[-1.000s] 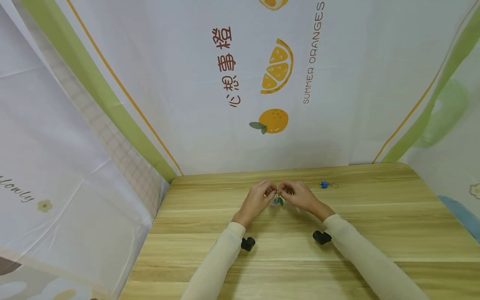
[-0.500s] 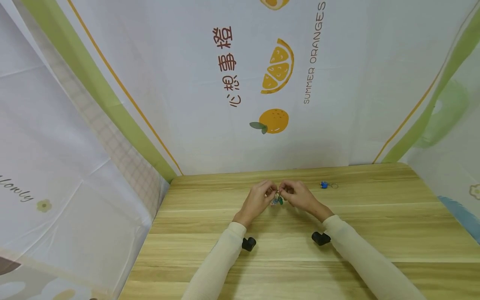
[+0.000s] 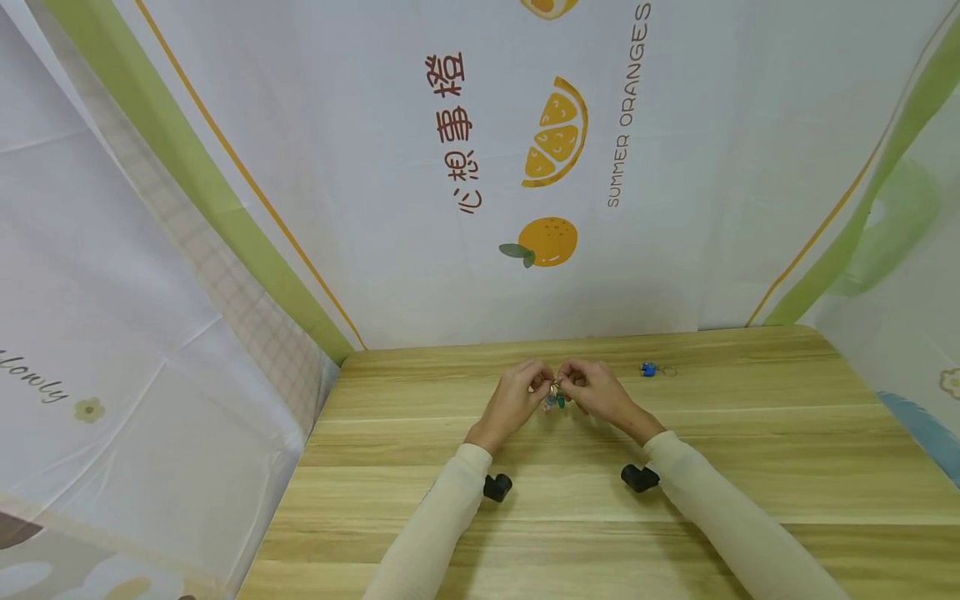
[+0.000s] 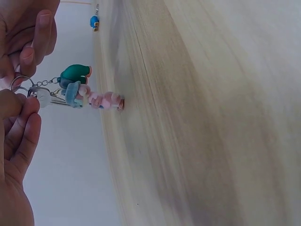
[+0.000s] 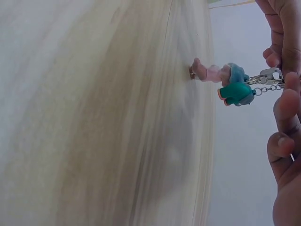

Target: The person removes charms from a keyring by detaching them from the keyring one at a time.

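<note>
Near the far side of the table, my left hand (image 3: 517, 396) and right hand (image 3: 596, 392) meet fingertip to fingertip. Between them they pinch the metal key ring (image 4: 22, 76) of a keychain, partly covered by the fingers. A green figure charm (image 4: 74, 74) hangs from it on a short chain. Beside it dangles a pink doll charm (image 4: 106, 100) with a blue hat, below a silver clasp (image 5: 270, 74). In the right wrist view the green charm (image 5: 236, 93) overlaps the doll's hat. Exactly how the ring and clasp link is hidden.
Right of the hands, a blue charm (image 3: 648, 369) with its own ring (image 3: 669, 372) lies on the wooden table (image 3: 570, 533). Black wrist mounts (image 3: 498, 487) stick out from both sleeves. A printed white cloth (image 3: 390, 275) hangs behind the table.
Both hands stay nearly in place, fingertips together at the ring. The hanging charms have swung and turned slightly. The blue charm has not moved.
</note>
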Demonstrator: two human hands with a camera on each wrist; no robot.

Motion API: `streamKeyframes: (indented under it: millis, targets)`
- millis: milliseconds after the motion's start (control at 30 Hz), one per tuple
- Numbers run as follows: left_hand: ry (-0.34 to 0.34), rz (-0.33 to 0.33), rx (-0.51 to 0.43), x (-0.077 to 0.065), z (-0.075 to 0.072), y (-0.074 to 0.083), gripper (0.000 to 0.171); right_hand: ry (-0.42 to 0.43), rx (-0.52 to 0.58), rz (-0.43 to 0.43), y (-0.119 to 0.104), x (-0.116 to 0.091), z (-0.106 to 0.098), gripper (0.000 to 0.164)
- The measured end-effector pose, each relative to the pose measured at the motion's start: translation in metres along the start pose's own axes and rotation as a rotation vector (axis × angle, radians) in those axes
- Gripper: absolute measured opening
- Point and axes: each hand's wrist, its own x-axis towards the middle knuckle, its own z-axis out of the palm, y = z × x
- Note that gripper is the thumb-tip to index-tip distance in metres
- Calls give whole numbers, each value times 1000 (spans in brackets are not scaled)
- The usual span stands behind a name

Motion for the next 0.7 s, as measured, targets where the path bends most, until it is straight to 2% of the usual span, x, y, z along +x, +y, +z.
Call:
streamKeyframes:
  millis: [267,333,433,533,700]
  targets:
    - [8,-4,18,-3,-2,-2,1,-20,-29,70,-2,1,1,18]
    - [9,-9,22,-4,-2,-3,4,-31,-35,95,-3,1,-1,20]
    - [13,-28,21,-5,-2,-5,3,-14,-69,92,-2,0,-3,20]
    - [19,-35,11,-6,-3,-4,5,20,-98,25,1,0,-3,15]
    - [30,-34,7,-6,-4,-3,5,53,-175,-154,5,2,0,13]
